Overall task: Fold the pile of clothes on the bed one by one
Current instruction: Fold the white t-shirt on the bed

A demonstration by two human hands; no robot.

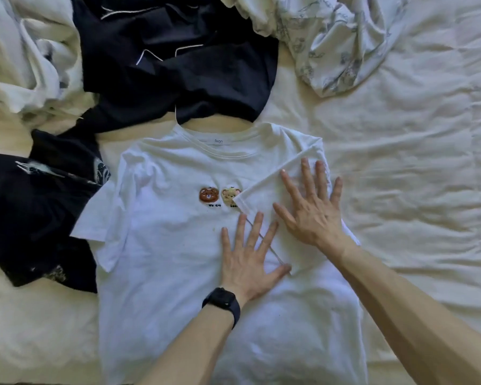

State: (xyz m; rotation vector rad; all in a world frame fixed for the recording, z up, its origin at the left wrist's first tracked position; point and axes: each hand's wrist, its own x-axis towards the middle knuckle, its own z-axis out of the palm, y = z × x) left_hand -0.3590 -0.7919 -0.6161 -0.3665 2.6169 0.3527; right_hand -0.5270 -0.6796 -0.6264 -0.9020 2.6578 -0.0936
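Note:
A white T-shirt (172, 245) with two small bear patches on the chest lies face up on the bed, collar away from me. Its right sleeve is folded inward over the chest and partly covers one patch. My right hand (311, 207) lies flat on that folded sleeve, fingers spread. My left hand (247, 254), with a black watch on the wrist, presses flat on the shirt's front at the fold's lower edge, fingers spread. The left sleeve still lies spread out to the side.
Dark navy clothes with white piping (178, 65) are heaped beyond the collar. More dark clothes (34, 207) lie at the left. A crumpled white garment (20, 59) sits far left and a pale printed one (336, 43) at the back. The white bedding (422, 176) stretches right.

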